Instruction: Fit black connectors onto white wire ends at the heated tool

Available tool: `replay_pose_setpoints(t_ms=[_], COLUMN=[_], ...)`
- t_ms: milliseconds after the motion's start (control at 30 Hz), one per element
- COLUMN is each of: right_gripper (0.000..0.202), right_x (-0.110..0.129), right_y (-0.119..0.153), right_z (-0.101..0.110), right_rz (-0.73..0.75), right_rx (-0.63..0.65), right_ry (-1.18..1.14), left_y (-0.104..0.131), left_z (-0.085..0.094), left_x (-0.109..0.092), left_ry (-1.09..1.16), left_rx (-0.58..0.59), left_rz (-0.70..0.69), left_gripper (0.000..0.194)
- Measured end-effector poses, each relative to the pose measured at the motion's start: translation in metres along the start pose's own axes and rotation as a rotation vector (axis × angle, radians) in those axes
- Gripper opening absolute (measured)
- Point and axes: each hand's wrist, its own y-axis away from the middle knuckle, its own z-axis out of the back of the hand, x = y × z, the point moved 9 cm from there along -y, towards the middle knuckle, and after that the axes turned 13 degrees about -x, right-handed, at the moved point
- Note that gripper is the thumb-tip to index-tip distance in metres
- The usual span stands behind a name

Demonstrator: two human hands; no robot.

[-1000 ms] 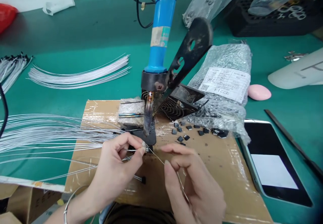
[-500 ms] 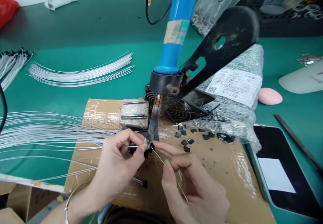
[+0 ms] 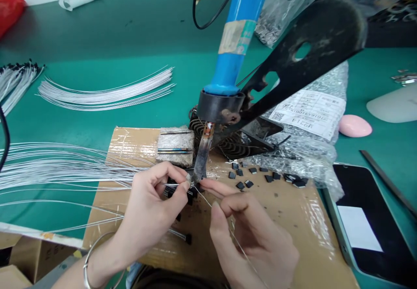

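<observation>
A blue-handled soldering iron [image 3: 230, 59] points down in its black stand, its dark tip [image 3: 202, 161] close above my fingers. My left hand [image 3: 153, 206] pinches the end of a white wire [image 3: 170, 185] right at the tip; the small joint there is partly hidden by the fingers. In my right hand [image 3: 257, 237] a thin solder wire [image 3: 204, 198] runs between thumb and fingers, its end reaching the tip. The right index finger stretches close to the left fingertips. Whether solder and wire touch is too small to tell.
Many white wires [image 3: 65, 172] enter from the left over a cardboard sheet [image 3: 293, 224]. Small black pieces [image 3: 249, 183] lie on it, right of the iron. A phone [image 3: 368, 219], a bubble-wrap bag [image 3: 329, 87] and a pink egg-shaped object [image 3: 355, 126] stand further right.
The view has shifted slightly, so the iron and stand sit a little further right. Both hands keep nearly the same grip and place.
</observation>
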Motion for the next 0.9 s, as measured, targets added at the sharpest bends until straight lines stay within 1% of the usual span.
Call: replay_pose_setpoints(t_ms=[233,500,900], right_gripper=[0.017,0.018,0.019], right_x=[0.0025,0.0030,0.0041], right_y=[-0.0029,-0.0030,-0.0020], right_z=[0.0009,0.0013,0.0019], right_rz=[0.007,0.001,-0.017], right_rx=[-0.011,-0.012,-0.018], right_ry=[-0.006,-0.028,-0.025], left_y=[-0.0010,-0.0001,0.0013], left_z=[-0.0015,-0.0007,0.0011], left_x=[-0.0037,-0.0030,-0.0035], left_ry=[0.015,-0.004,0.023], left_rx=[0.013,0.026,0.022], left_rz=[0.009,0.028,0.035], left_gripper=[0.011,0.010,0.012])
